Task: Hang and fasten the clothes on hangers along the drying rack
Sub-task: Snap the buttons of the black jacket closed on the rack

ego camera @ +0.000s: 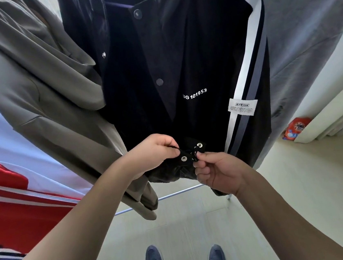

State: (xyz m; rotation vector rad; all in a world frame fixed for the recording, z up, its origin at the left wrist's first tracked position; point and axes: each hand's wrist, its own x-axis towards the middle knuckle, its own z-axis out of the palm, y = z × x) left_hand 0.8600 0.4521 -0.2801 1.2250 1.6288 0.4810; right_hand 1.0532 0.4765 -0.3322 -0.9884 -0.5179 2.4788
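At the hem of the hanging black snap-button jacket [181, 75], the left hand [153, 151] and right hand [218, 171] are each pinching the black drawcord [192, 152]; pulling both ends evenly should be cinching it neatly.

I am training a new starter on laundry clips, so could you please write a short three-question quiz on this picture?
1. True or false: the left hand pinches a black cord at the hem of the dark jacket.
2. Which garment hangs to the left of the jacket? A) olive coat B) yellow dress C) white shirt
3. Fill in: the orange packet lies on the ____.

Key
1. True; the right hand pinches the cord too.
2. A, the olive coat.
3. Floor.
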